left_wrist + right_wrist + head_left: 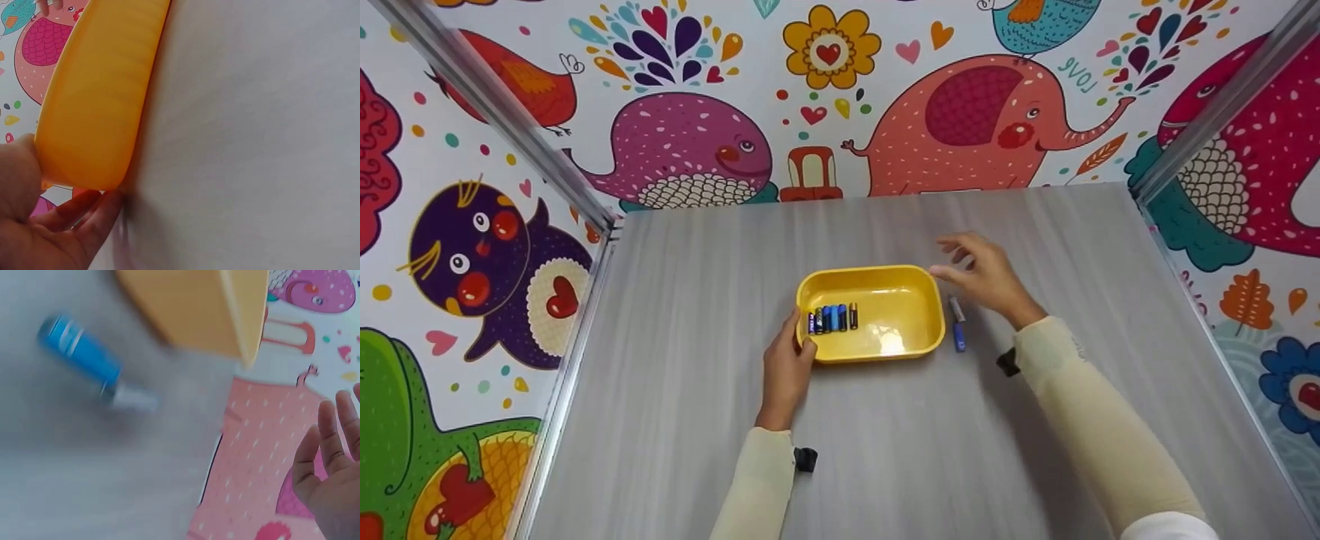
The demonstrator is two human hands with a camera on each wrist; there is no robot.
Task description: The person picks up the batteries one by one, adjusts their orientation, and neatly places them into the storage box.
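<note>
A yellow plastic tray (pixel 877 355) stands on the table, and my left hand (pixel 787 375) grips its left end, thumb at the rim and fingers outside. The left wrist view shows this hand (pixel 50 225) against the tray's end wall (pixel 93 112). Several small batteries (pixel 834 318) lie side by side in the tray's left half. Above the tray's right rear corner my right hand (pixel 982 274) is held with fingers spread, holding nothing. Right of the tray lies a blue cylinder (pixel 959 336) with a thinner silvery piece (pixel 955 307) at its end; both are blurred in the right wrist view.
The grey wood-grain table (pixel 697 300) is bordered by walls printed with cartoon animals (pixel 960 127). Metal posts (pixel 510 120) stand at the rear corners. A small black device (pixel 805 459) sits at the left wrist and another black device (pixel 1008 363) at the right.
</note>
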